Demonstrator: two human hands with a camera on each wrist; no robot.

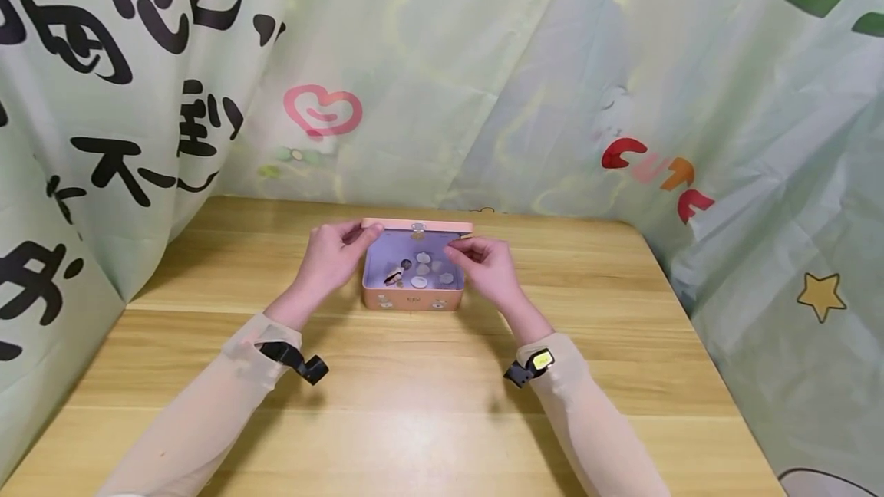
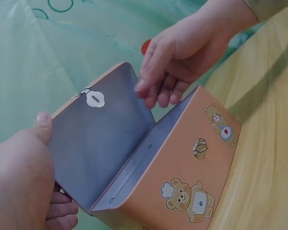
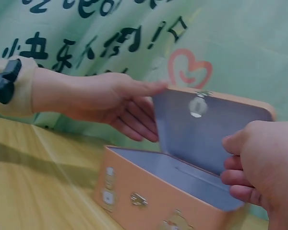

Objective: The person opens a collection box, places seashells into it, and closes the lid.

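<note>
A small orange tin box (image 1: 414, 300) with bear pictures and a metal clasp stands on the table, its hinged lid (image 2: 105, 124) raised. Inside the box, on the lavender bottom, lie several pale round pieces like coins (image 1: 419, 281), plus a small dark round piece (image 1: 406, 264). The left hand (image 1: 334, 255) grips the lid's left edge, thumb on the front and fingers behind. Over the right side of the box hovers the right hand (image 1: 489, 265), fingers loosely curled. Nothing shows between those fingers in the left wrist view (image 2: 187, 52).
The wooden table (image 1: 407, 420) stretches around the box on all sides. A pale printed curtain (image 1: 442, 83) with lettering and a pink heart hangs behind and along both sides. Each wrist wears a black strap-on camera (image 1: 316, 369).
</note>
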